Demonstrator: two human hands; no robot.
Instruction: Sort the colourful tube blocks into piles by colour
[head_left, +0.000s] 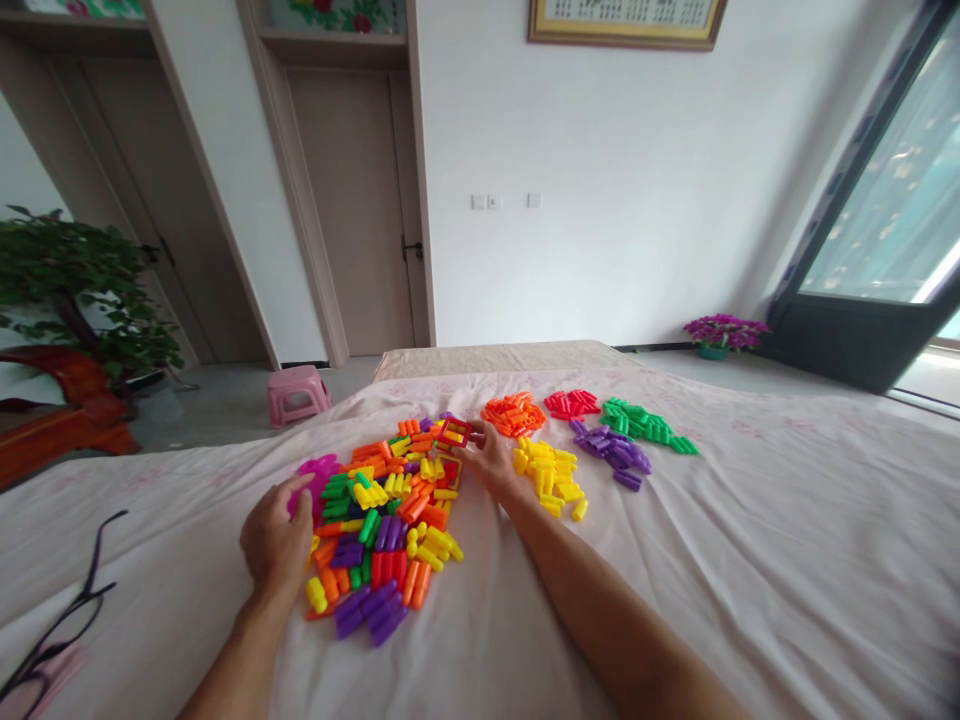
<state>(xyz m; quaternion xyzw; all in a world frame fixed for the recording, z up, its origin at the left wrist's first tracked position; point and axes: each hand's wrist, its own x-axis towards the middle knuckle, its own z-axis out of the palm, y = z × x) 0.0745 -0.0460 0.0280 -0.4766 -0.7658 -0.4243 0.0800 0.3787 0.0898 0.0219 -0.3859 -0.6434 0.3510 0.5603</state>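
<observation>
A mixed pile of plastic building pieces in orange, yellow, green, purple and red lies on the cloth. My right hand is at the pile's far right edge, its fingers closed on a red square frame piece. Beside the pile's left edge, my left hand pinches a magenta plastic piece between thumb and fingers. A yellow square frame piece lies just below my right hand, partly covered by other pieces.
Single-colour heaps lie to the right: orange, red, green, purple and yellow. Eyeglasses rest at the left. A pink stool stands on the floor beyond the cloth.
</observation>
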